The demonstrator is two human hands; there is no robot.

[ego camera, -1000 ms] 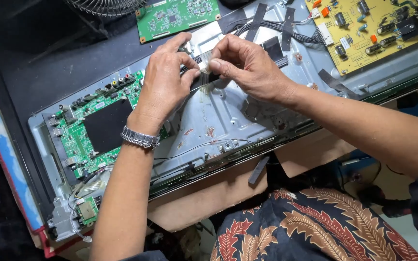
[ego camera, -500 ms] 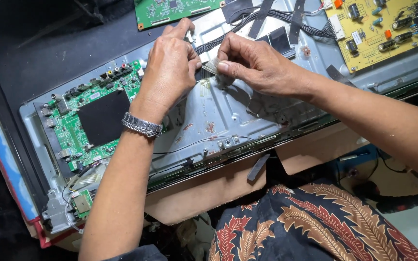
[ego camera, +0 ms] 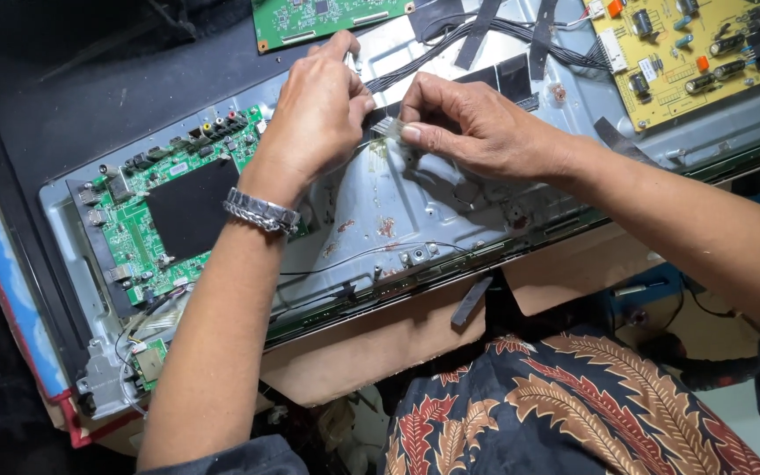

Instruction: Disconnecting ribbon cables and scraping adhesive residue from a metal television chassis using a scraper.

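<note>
An opened flat-screen chassis [ego camera: 415,211] of bare grey metal lies face down in front of me. My left hand [ego camera: 318,114], with a metal watch band at the wrist, pinches a bundle of black wires [ego camera: 450,44] near its end. My right hand [ego camera: 468,127] grips a small white connector [ego camera: 387,128] at the end of that bundle between thumb and forefinger. The two hands almost touch above the middle of the metal plate. Whether the connector is plugged into anything is hidden by my fingers.
A green main board [ego camera: 169,211] with a black pad sits at the chassis's left. A yellow power board [ego camera: 705,48] is at the top right, another green board [ego camera: 327,16] at the top. Black tape strips [ego camera: 477,35] hold the wires. A patterned red-and-black cloth [ego camera: 573,413] covers my lap.
The view has shifted so the chassis sits lower in the picture. Both hands stay together on the wire end, with the right fingers now pinching the white connector more clearly.
</note>
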